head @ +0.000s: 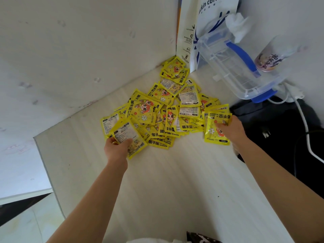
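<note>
We hold two of the yellow hand-warmer packets, one in each hand, at the near edge of the pile of packets [157, 111] that spreads over the white table [166, 181] and runs back into the corner by the wall [70, 50]. Our left hand [114, 148] grips the left packet [130, 133], printed back facing up, with the thumb pressed on top and the fingers curled under it; this packet overlaps the pile's near left corner. Our right hand [229, 128] pinches the right packet [213, 132] by its right side, cartoon face up, at the pile's right edge; we cannot tell whether it is lifted or lies flat on the table. The rest of the packets lie loose and overlapping, some face up, some face down. Beyond the pile on the right a clear plastic box [233, 71] with blue handles tilts toward the corner, a cup [273, 57] leans behind it, and a white paper bag [208, 23] stands against the wall. A black bag [280, 137] sits just beside our right hand, with a white cable [305, 123] running over it
</note>
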`<state>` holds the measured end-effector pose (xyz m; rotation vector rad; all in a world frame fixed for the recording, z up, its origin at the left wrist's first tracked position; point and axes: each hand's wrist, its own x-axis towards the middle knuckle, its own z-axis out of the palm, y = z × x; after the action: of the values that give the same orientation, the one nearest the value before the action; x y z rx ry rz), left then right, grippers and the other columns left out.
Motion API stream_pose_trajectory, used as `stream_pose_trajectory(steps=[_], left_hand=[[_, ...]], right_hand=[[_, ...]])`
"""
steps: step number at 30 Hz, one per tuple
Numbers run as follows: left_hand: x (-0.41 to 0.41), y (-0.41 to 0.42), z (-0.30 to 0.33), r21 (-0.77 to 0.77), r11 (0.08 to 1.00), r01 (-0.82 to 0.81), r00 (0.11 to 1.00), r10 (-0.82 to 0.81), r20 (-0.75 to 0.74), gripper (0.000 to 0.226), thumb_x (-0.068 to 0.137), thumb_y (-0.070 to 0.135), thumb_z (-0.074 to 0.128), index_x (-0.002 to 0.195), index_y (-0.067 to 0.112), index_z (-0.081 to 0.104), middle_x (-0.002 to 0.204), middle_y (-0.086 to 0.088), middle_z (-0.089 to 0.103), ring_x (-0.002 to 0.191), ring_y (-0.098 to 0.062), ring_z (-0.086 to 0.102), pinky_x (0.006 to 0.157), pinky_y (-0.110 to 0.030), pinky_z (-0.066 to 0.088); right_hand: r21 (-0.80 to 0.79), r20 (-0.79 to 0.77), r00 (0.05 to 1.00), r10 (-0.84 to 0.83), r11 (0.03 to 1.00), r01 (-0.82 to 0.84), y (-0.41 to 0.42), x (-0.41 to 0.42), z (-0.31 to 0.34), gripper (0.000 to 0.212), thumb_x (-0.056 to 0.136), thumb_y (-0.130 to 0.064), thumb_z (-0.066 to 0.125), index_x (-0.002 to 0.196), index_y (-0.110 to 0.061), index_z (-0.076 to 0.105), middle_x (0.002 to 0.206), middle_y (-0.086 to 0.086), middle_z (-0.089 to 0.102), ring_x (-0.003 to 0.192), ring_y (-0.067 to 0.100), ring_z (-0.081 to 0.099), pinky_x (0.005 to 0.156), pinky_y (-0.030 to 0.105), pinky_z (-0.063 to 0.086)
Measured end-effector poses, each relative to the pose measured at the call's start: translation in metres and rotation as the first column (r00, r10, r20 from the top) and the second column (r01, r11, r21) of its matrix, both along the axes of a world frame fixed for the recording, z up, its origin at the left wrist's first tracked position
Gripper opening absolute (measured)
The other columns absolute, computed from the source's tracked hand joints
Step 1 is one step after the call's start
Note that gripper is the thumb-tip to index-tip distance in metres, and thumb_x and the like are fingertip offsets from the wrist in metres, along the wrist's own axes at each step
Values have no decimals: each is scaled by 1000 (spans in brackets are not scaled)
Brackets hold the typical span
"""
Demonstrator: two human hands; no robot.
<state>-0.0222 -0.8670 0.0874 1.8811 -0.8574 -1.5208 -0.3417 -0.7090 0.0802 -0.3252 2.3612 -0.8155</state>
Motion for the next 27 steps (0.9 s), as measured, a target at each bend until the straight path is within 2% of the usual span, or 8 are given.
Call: stream_pose_trajectory(steps=[4, 9, 14, 18, 20, 22, 25, 27], left_hand=[[-8, 2, -2, 33, 999, -19, 997, 22, -71, 37, 76, -7, 74, 99, 14, 54, 92, -5, 65, 85, -27, 67, 82, -41, 56], [-11, 5, -4, 107, 990, -94, 979, 112, -173, 39, 79, -10, 71, 109, 8, 54, 97, -8, 65, 90, -31, 68, 87, -49, 55], [-4, 8, -2, 123, 988, -88, 978, 109, -178, 42, 79, -9, 71, 114, 7, 53, 106, -13, 67, 86, -29, 69, 81, -47, 58], [5, 14, 1, 161, 984, -74, 973, 106, -203, 45, 80, -10, 69, 119, 4, 52, 95, -9, 67, 80, -27, 69, 79, -46, 58], [9, 17, 3, 172, 983, -64, 973, 100, -207, 47, 80, -11, 69, 121, 4, 52, 95, -9, 68, 81, -27, 69, 84, -49, 57], [12, 20, 4, 170, 984, -49, 972, 87, -220, 47, 80, -12, 68, 121, 4, 52, 95, -9, 68, 83, -29, 69, 88, -52, 55], [15, 23, 6, 160, 987, -33, 967, 72, -243, 42, 80, -11, 68, 116, 4, 53, 94, -9, 68, 84, -29, 69, 88, -52, 55], [18, 26, 8, 160, 987, -15, 967, 55, -250, 37, 81, -7, 70, 111, 6, 53, 93, -8, 68, 82, -27, 69, 86, -49, 56]], right_hand=[[-18, 25, 999, 27, 999, -26, -1, -3, -6, 33, 81, -23, 73, 111, -11, 66, 105, 8, 71, 89, 23, 68, 66, 26, 50], [28, 12, 997, 71, 997, -71, -3, -7, -10, 37, 77, -33, 75, 110, -18, 67, 104, 3, 71, 94, 24, 68, 87, 44, 55], [68, 77, 994, 81, 994, -86, 5, -20, -38, 84, 40, -66, 66, 113, -24, 63, 114, 8, 64, 105, 29, 61, 89, 47, 54], [26, 92, 993, 80, 996, -83, 3, -10, -22, 75, 44, -58, 73, 110, -22, 65, 109, 8, 66, 105, 30, 62, 87, 49, 55], [-8, 92, 994, 62, 998, -61, -5, -1, -1, 52, 60, -39, 83, 105, -18, 67, 103, 6, 69, 97, 27, 66, 87, 47, 56], [-48, 121, 992, 46, 998, -40, -9, 0, 7, 33, 73, -19, 82, 102, -16, 67, 101, 6, 70, 91, 25, 67, 85, 42, 56], [-106, 138, 990, 36, 994, -22, -9, 4, 9, 31, 75, -13, 80, 102, -14, 65, 102, 7, 69, 91, 26, 67, 80, 38, 56], [-148, 166, 986, 3, 989, 22, -5, 7, 8, 30, 75, -12, 80, 101, -16, 64, 102, 7, 69, 92, 26, 67, 84, 41, 56]])
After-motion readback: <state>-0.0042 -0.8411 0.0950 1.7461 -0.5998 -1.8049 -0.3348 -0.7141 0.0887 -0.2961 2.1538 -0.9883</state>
